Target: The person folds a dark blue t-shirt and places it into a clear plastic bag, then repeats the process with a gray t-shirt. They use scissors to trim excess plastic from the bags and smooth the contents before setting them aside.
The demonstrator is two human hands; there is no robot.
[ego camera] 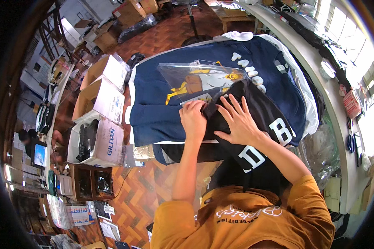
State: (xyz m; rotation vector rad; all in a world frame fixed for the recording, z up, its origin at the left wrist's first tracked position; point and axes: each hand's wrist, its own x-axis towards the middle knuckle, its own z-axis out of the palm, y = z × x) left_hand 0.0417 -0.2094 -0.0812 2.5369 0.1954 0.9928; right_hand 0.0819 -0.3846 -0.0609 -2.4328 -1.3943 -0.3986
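Observation:
A black garment [258,109] with large white letters is bunched before me and hangs down against my body. The thumb and fingers of my left hand [193,119] pinch a folded black edge of it. My right hand [238,121] lies palm down on the black fabric, fingers spread. Under the black garment lies a navy sweatshirt [155,118] with a printed figure and puffy white letters. A clear plastic sheet or bag [174,73] covers part of the print. White cloth [311,115] shows around the sweatshirt's edges.
Open cardboard boxes [101,141] line the left side; the nearest holds black items. Along the right runs a long counter [336,99] with scissors [350,138]. Clear plastic [321,152] bulges beneath it. A stand fan [191,21] stands behind. A person [28,140] is at far left near a monitor [40,154].

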